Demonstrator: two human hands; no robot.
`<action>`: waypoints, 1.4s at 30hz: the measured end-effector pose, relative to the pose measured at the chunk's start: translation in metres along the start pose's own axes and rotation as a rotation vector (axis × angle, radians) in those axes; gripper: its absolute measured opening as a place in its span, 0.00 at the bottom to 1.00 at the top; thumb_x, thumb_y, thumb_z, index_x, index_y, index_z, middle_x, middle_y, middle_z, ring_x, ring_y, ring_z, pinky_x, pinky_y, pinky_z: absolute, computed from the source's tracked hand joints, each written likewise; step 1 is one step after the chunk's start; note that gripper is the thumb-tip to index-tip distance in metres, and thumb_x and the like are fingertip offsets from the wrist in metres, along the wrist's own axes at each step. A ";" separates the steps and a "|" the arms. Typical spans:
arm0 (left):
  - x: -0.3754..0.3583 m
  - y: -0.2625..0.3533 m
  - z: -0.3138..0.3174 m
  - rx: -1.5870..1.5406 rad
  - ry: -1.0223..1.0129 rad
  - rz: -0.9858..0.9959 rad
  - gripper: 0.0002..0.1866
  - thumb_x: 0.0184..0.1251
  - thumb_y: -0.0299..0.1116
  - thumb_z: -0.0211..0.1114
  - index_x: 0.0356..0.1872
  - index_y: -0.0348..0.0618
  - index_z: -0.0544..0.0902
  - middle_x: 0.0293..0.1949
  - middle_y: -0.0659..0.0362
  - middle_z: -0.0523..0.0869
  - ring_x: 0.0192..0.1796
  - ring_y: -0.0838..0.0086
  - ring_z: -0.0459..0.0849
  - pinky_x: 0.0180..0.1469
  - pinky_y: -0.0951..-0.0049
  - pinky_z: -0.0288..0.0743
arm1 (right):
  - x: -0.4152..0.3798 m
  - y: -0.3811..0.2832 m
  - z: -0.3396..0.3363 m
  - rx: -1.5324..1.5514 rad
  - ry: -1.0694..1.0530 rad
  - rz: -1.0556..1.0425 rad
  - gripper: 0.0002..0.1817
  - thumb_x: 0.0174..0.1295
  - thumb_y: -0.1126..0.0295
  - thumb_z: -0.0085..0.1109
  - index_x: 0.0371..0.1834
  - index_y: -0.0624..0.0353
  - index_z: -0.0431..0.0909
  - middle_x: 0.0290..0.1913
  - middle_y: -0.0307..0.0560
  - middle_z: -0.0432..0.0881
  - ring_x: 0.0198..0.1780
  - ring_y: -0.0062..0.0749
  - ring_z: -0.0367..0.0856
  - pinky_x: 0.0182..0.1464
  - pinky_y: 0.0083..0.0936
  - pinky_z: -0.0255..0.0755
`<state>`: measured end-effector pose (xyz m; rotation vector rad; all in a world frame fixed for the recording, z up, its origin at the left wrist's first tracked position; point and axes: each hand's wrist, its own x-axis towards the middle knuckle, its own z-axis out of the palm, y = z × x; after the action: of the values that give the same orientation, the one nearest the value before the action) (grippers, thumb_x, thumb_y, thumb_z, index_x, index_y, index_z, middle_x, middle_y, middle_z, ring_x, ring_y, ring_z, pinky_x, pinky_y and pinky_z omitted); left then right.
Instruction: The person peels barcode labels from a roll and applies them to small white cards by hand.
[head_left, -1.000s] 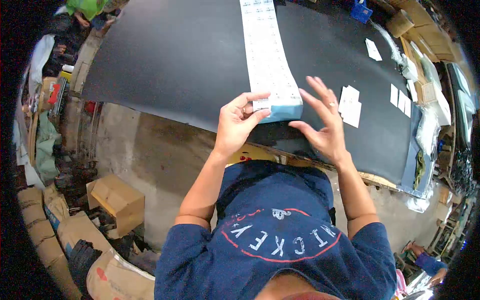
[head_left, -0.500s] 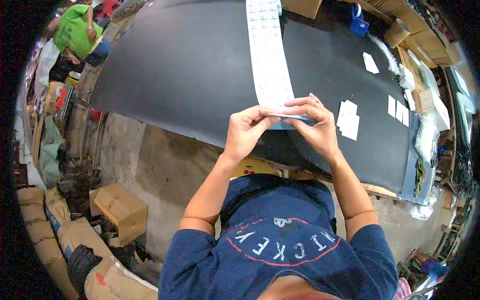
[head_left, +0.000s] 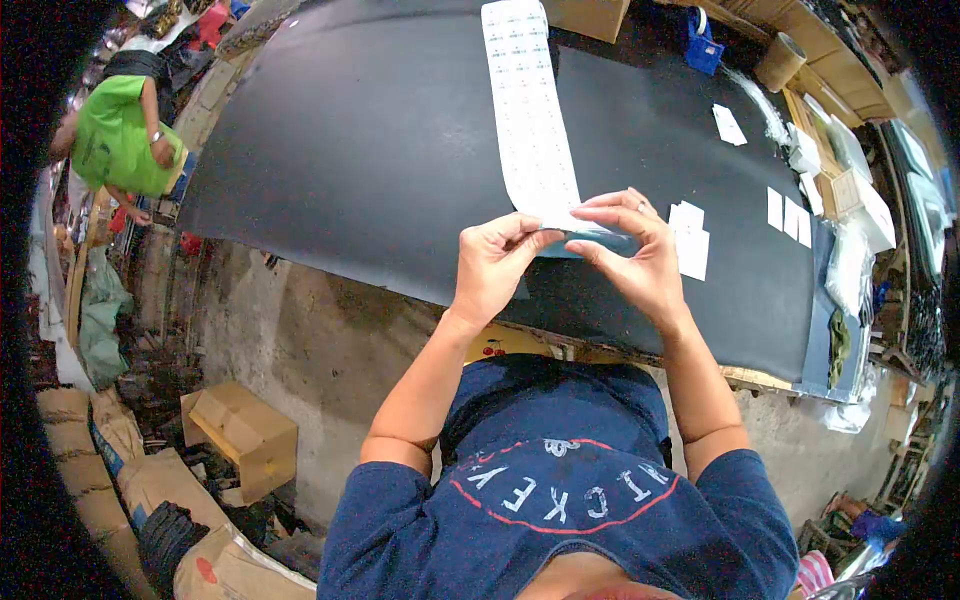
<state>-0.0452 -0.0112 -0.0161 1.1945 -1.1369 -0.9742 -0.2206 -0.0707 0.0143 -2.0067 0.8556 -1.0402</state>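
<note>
A long white strip of printed labels (head_left: 537,130) runs down the dark tabletop to my hands. At its near end, my left hand (head_left: 497,262) is closed, thumb and fingertips pinching a thin blue-grey flat piece (head_left: 612,241). This piece stretches from the left fingertips toward the right palm; its kind cannot be made out. Around its other end, my right hand (head_left: 640,250) has its thumb apart from its raised fingers, with a gap between them. A ring sits on one right finger. White cards (head_left: 692,245) lie overlapping just right of this hand.
More white cards (head_left: 790,216) and a blue tape dispenser (head_left: 703,50) are on the black table (head_left: 350,150). Boxes and plastic packs (head_left: 850,275) line its right side. A person in a green shirt (head_left: 125,135) is at the far left, above cardboard boxes (head_left: 245,435).
My right thumb and fingers have spread apart from the pinch on the flat piece. My left hand keeps its pinch. The person in green has shifted down and left in view.
</note>
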 end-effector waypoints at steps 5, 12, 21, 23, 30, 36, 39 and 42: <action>0.001 0.002 0.009 0.083 -0.003 0.055 0.04 0.62 0.20 0.65 0.37 0.35 0.86 0.30 0.64 0.86 0.34 0.87 0.79 0.37 0.84 0.73 | 0.002 -0.015 -0.004 -0.254 -0.046 -0.128 0.13 0.52 0.71 0.67 0.43 0.52 0.84 0.39 0.42 0.80 0.48 0.36 0.77 0.68 0.45 0.52; 0.004 0.005 0.016 0.261 -0.011 0.200 0.05 0.61 0.20 0.64 0.38 0.34 0.85 0.26 0.61 0.85 0.30 0.87 0.77 0.33 0.82 0.73 | -0.001 -0.023 -0.004 -0.436 -0.023 -0.184 0.10 0.51 0.74 0.66 0.37 0.50 0.83 0.33 0.39 0.77 0.44 0.33 0.76 0.69 0.49 0.49; 0.004 0.008 0.018 0.326 0.010 0.244 0.05 0.61 0.20 0.65 0.37 0.35 0.85 0.25 0.59 0.85 0.29 0.88 0.77 0.32 0.82 0.72 | -0.003 -0.022 -0.005 -0.428 0.019 -0.206 0.08 0.51 0.75 0.66 0.34 0.50 0.83 0.31 0.37 0.76 0.41 0.33 0.77 0.70 0.50 0.47; 0.004 0.009 0.019 0.347 0.015 0.261 0.06 0.60 0.20 0.65 0.38 0.35 0.85 0.26 0.56 0.86 0.28 0.83 0.80 0.32 0.80 0.73 | -0.004 -0.021 -0.004 -0.411 0.025 -0.205 0.08 0.50 0.76 0.66 0.34 0.50 0.83 0.30 0.37 0.76 0.42 0.32 0.77 0.70 0.50 0.46; 0.004 0.008 0.020 0.359 0.020 0.247 0.06 0.60 0.21 0.65 0.37 0.36 0.85 0.28 0.52 0.86 0.28 0.79 0.84 0.32 0.77 0.75 | -0.010 -0.017 0.001 -0.472 0.115 -0.285 0.10 0.49 0.76 0.66 0.35 0.51 0.83 0.30 0.36 0.77 0.40 0.30 0.77 0.71 0.51 0.44; 0.007 0.009 0.021 0.198 0.022 0.155 0.06 0.63 0.21 0.63 0.39 0.37 0.86 0.33 0.60 0.88 0.35 0.85 0.81 0.38 0.82 0.76 | -0.011 -0.027 -0.005 -0.579 0.219 -0.360 0.15 0.47 0.73 0.69 0.41 0.53 0.83 0.37 0.37 0.81 0.45 0.29 0.79 0.72 0.52 0.40; 0.007 0.010 0.022 0.193 0.016 0.104 0.06 0.64 0.20 0.63 0.38 0.37 0.87 0.32 0.62 0.88 0.35 0.86 0.81 0.38 0.82 0.75 | -0.005 -0.026 -0.015 -0.461 0.106 -0.167 0.17 0.48 0.71 0.69 0.45 0.52 0.83 0.42 0.39 0.82 0.50 0.32 0.78 0.72 0.52 0.42; 0.007 0.010 0.022 0.225 0.015 0.123 0.06 0.63 0.20 0.63 0.38 0.36 0.87 0.30 0.62 0.87 0.34 0.86 0.80 0.37 0.83 0.75 | -0.004 -0.016 -0.014 -0.350 0.004 -0.135 0.15 0.49 0.72 0.69 0.42 0.51 0.83 0.39 0.39 0.81 0.48 0.32 0.78 0.71 0.50 0.45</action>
<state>-0.0662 -0.0206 -0.0056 1.2914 -1.3179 -0.7577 -0.2308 -0.0627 0.0317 -2.3834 0.9688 -1.0230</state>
